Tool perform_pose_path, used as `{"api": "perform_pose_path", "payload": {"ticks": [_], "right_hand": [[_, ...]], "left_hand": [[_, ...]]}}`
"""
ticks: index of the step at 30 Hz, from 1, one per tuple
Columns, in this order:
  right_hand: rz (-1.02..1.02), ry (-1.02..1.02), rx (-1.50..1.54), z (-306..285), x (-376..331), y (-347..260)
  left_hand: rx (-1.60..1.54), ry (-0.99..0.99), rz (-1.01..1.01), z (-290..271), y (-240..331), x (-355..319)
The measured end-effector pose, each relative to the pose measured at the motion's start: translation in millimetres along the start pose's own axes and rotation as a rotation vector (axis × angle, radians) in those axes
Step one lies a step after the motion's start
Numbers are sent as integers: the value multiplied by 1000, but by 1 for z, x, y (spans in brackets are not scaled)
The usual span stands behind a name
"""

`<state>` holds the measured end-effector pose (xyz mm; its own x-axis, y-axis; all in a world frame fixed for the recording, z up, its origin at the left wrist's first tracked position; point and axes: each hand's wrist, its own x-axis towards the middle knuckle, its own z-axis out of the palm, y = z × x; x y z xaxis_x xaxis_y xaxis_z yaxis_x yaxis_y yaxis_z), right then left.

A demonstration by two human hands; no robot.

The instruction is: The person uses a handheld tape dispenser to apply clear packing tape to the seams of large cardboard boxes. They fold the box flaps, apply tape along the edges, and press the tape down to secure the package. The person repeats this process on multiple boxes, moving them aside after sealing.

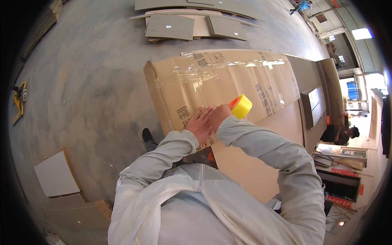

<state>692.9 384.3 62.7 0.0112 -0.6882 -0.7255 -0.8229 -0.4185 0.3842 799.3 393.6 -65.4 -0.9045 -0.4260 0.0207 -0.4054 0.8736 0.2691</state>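
A large flat cardboard package (232,83) lies in front of me, with dark printing and strips of shiny clear tape across it. My right hand (219,116) is closed around an orange tape dispenser (234,102) that carries a yellow roll of packing tape (243,107). Right beside it, my left hand (199,125) rests on the near part of the cardboard, fingers stretched out and holding nothing. The two hands touch or overlap at the near edge of the package. The dispenser's handle is hidden inside my right hand.
Grey panels (170,27) are stacked on the floor beyond the package. More cardboard (245,163) extends under and right of it. Another person (341,132) stands at the far right. White and brown boards (57,173) lie lower left; a yellow-framed device (19,102) sits far left.
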Motion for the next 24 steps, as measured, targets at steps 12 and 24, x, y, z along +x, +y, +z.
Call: {"api": "perform_pose_path", "payload": {"ticks": [12, 24], "right_hand": [[550, 664, 1840, 112, -117, 88], [-53, 585, 2183, 4, 5, -47]], "left_hand": [[-148, -136, 200, -5, 7, 72], [-2209, -86, -530, -49, -164, -54]]}}
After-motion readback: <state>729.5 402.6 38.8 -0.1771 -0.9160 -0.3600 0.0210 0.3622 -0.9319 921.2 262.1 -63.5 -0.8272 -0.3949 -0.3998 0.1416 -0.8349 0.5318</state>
